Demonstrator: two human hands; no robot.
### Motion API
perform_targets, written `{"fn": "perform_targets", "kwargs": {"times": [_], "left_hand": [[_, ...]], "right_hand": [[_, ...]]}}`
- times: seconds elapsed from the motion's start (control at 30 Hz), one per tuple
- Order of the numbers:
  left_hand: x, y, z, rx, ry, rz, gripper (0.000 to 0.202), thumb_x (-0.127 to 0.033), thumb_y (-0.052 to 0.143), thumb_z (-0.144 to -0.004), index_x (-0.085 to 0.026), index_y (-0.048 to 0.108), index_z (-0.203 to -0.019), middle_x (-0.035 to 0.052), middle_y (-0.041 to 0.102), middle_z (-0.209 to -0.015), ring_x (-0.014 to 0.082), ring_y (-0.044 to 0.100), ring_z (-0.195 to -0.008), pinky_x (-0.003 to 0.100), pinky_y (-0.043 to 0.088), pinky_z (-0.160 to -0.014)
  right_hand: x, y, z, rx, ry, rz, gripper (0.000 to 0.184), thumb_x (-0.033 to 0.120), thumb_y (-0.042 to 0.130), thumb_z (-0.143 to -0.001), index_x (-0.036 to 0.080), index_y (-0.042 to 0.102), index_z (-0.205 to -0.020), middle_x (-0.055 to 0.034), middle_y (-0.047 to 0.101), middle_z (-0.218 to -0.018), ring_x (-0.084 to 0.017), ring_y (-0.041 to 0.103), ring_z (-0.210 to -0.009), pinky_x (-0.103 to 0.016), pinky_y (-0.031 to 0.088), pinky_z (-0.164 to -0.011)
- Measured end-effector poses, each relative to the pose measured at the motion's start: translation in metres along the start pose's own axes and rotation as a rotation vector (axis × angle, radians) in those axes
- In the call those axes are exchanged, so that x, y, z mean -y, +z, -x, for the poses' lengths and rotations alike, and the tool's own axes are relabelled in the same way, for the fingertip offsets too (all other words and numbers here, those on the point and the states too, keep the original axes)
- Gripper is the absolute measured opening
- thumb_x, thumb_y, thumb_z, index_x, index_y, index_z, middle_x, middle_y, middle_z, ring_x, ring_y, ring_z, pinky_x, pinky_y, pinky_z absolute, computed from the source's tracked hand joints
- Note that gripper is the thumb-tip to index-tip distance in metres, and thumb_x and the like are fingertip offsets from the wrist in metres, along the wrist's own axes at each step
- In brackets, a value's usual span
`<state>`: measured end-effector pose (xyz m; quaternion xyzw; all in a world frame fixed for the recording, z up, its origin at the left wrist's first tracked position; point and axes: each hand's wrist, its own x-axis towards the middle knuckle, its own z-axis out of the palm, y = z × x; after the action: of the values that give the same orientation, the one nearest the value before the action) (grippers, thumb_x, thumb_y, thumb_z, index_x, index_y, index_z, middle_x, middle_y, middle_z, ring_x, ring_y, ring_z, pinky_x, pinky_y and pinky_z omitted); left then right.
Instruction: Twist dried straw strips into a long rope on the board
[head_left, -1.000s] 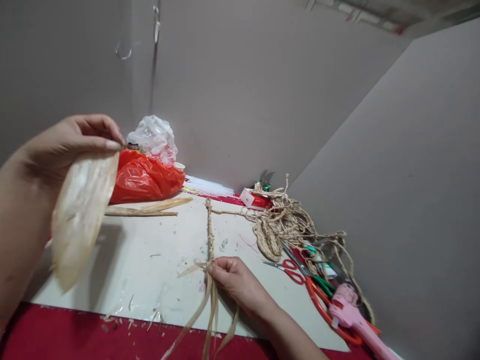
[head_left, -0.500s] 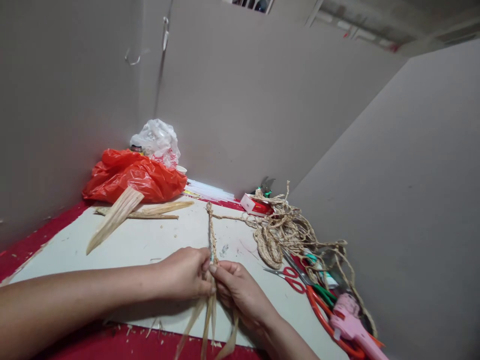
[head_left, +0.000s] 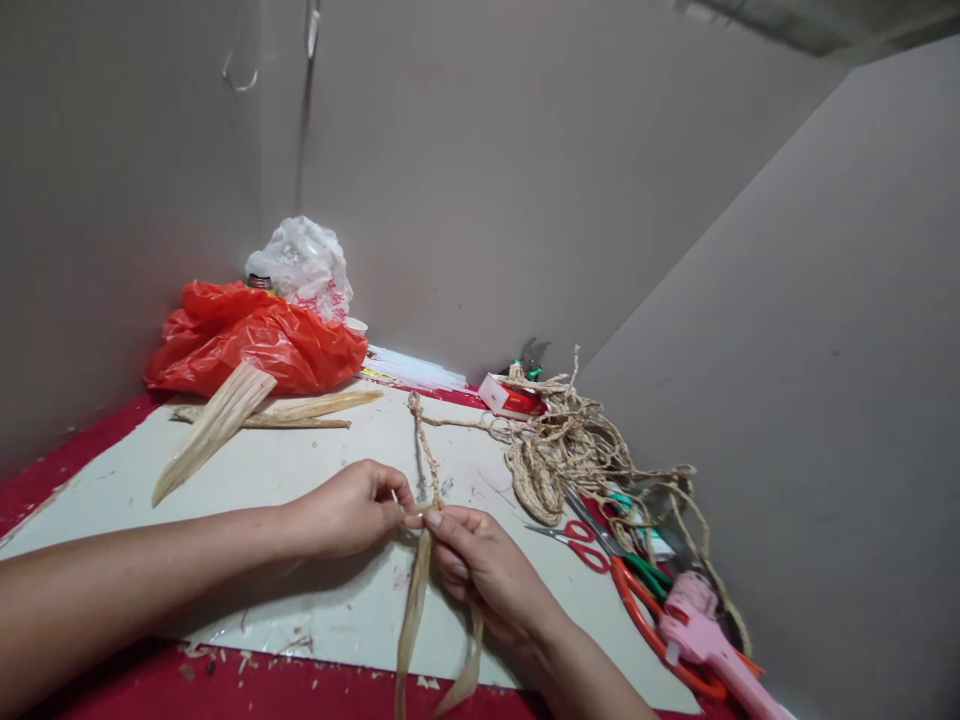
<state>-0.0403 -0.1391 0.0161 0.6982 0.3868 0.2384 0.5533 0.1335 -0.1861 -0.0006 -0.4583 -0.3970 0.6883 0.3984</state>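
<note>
Both hands meet at the near middle of the white surface. The left hand and the right hand each have their grip pinched tight on the near end of a thin braid. Loose strips hang down from the pinch. A dry husk and a red bag lie far left. A rope pile, red scissors and a pink glue gun lie to the right.
</note>
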Motion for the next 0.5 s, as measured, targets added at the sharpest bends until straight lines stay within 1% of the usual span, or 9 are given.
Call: {"fn": "perform_targets", "kwargs": {"times": [0.03, 0.13, 0.2, 0.27, 0.3, 0.37, 0.43, 0.5], "left_hand": [[0.0, -0.001, -0.001, -0.021, 0.01, -0.012, 0.018, -0.031, 0.057, -0.073, -0.013, 0.06, -0.071, -0.0042, 0.048, -0.054, 0.0063, 0.036, -0.049, 0.019, 0.027, -0.047], [-0.004, -0.003, -0.001, -0.021, 0.03, 0.011, 0.017, -0.027, 0.052, -0.075, -0.013, 0.06, -0.069, -0.0037, 0.048, -0.055, 0.0069, 0.036, -0.049, 0.02, 0.029, -0.049], [-0.006, -0.002, -0.001, -0.058, 0.09, 0.021, 0.017, -0.025, 0.052, -0.076, -0.013, 0.059, -0.067, -0.0033, 0.049, -0.056, 0.0073, 0.038, -0.052, 0.021, 0.032, -0.053], [-0.007, 0.0, 0.0, -0.088, 0.143, 0.076, 0.016, -0.025, 0.053, -0.077, -0.014, 0.057, -0.067, -0.0018, 0.051, -0.06, 0.0082, 0.042, -0.057, 0.021, 0.035, -0.059], [-0.006, 0.001, 0.0, -0.078, 0.152, 0.131, 0.016, -0.026, 0.054, -0.078, -0.014, 0.056, -0.068, -0.0008, 0.053, -0.062, 0.0086, 0.044, -0.059, 0.022, 0.036, -0.061], [-0.002, 0.006, 0.0, -0.028, 0.116, 0.273, 0.02, -0.031, 0.056, -0.078, -0.014, 0.053, -0.07, 0.0004, 0.055, -0.063, 0.0087, 0.047, -0.059, 0.023, 0.038, -0.062], [0.002, 0.01, -0.001, 0.014, 0.021, 0.407, 0.025, -0.038, 0.058, -0.077, -0.015, 0.05, -0.072, -0.0004, 0.055, -0.061, 0.0083, 0.047, -0.054, 0.024, 0.038, -0.058], [0.006, 0.013, -0.002, 0.028, -0.041, 0.495, 0.028, -0.04, 0.061, -0.074, -0.015, 0.048, -0.073, -0.0016, 0.054, -0.06, 0.0075, 0.046, -0.051, 0.023, 0.036, -0.055]], "right_hand": [[0.0, -0.001, 0.0, 0.007, 0.01, -0.003, 0.035, 0.045, 0.067, -0.074, 0.012, 0.061, -0.08, 0.0116, 0.03, -0.039, -0.002, 0.015, -0.035, -0.019, 0.009, -0.037], [-0.001, -0.002, 0.0, 0.045, 0.028, -0.025, 0.037, 0.046, 0.066, -0.075, 0.01, 0.063, -0.085, 0.0115, 0.029, -0.039, -0.002, 0.015, -0.035, -0.019, 0.009, -0.037], [-0.001, -0.002, -0.001, 0.069, 0.029, -0.048, 0.037, 0.046, 0.066, -0.075, 0.01, 0.064, -0.085, 0.0116, 0.028, -0.039, -0.002, 0.014, -0.035, -0.019, 0.008, -0.036], [-0.002, -0.002, -0.001, 0.088, 0.026, -0.065, 0.037, 0.045, 0.066, -0.076, 0.01, 0.064, -0.084, 0.0117, 0.027, -0.039, -0.002, 0.014, -0.034, -0.018, 0.009, -0.036], [-0.002, -0.002, -0.001, 0.095, 0.024, -0.071, 0.036, 0.045, 0.066, -0.076, 0.01, 0.064, -0.084, 0.0117, 0.027, -0.039, -0.002, 0.014, -0.034, -0.018, 0.009, -0.036], [-0.003, -0.003, -0.002, 0.106, 0.019, -0.076, 0.034, 0.044, 0.065, -0.077, 0.011, 0.064, -0.083, 0.0115, 0.027, -0.04, -0.002, 0.013, -0.034, -0.018, 0.009, -0.035], [-0.004, -0.003, -0.002, 0.114, 0.008, -0.077, 0.033, 0.043, 0.063, -0.079, 0.011, 0.063, -0.082, 0.0113, 0.028, -0.04, -0.002, 0.014, -0.034, -0.018, 0.01, -0.035], [-0.005, -0.004, -0.003, 0.119, -0.001, -0.071, 0.032, 0.043, 0.061, -0.081, 0.011, 0.064, -0.082, 0.0111, 0.028, -0.039, -0.002, 0.014, -0.034, -0.018, 0.011, -0.035]]}}
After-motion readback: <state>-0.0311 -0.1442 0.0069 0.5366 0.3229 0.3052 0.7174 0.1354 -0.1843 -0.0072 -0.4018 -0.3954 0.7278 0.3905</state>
